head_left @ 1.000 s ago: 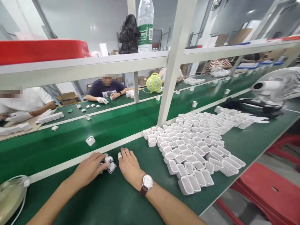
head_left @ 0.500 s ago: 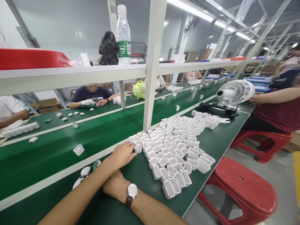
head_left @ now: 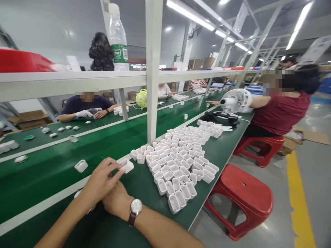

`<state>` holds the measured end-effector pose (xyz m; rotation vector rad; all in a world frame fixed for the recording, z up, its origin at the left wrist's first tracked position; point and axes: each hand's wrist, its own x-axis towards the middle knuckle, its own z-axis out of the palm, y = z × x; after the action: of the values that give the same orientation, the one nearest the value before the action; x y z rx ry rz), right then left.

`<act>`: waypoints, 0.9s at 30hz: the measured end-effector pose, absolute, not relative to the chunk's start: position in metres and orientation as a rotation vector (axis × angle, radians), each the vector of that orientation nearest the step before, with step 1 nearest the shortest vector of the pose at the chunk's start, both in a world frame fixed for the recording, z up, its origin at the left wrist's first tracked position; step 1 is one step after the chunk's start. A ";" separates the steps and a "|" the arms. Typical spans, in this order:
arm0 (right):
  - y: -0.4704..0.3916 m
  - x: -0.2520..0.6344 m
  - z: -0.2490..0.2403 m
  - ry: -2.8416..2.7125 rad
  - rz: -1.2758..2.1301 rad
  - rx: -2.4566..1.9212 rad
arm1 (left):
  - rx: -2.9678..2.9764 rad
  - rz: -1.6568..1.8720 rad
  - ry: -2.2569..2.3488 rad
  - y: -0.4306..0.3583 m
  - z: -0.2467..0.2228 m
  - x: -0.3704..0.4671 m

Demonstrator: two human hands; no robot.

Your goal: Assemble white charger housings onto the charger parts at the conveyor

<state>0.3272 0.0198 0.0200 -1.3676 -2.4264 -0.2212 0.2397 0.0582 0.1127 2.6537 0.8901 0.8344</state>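
White plastic, by the look of it, makes up the small open cup (head_left: pixel 128 166) at the tips of the left hand (head_left: pixel 102 179), whose fingers grasp it by its near end, forefinger above and thumb below. The cup lies straight ahead of those fingers and to the right of the knuckles, tilted so that its mouth shows; its long axis seems to run roughly on in the line of the fingers, though the grip covers part of it. Whether its underside touches the green tabletop (head_left: pixel 144 194) I cannot tell. The left hand is plainly the nearer one: the right hand (head_left: pixel 117 201), a watch (head_left: pixel 136 206) on its wrist, sits behind and below it, crossed under the left wrist, and its fingers are hidden, so I cannot say whether they are clenched or holding anything. Just beside the held cup, to its right and apart from it, begins a close-packed cluster of cups (head_left: pixel 168 176), mouths up. Some white pieces (head_left: pixel 77 194) peek out from beneath the left forearm, mostly covered.
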 end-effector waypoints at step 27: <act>0.019 0.328 0.044 -2.075 0.736 -1.200 | 2.253 0.967 1.372 -0.051 0.030 0.029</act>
<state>0.3276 0.0195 0.0443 -1.2003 -2.0754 0.7361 0.0286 -0.0507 0.0296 2.2526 1.3717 0.9671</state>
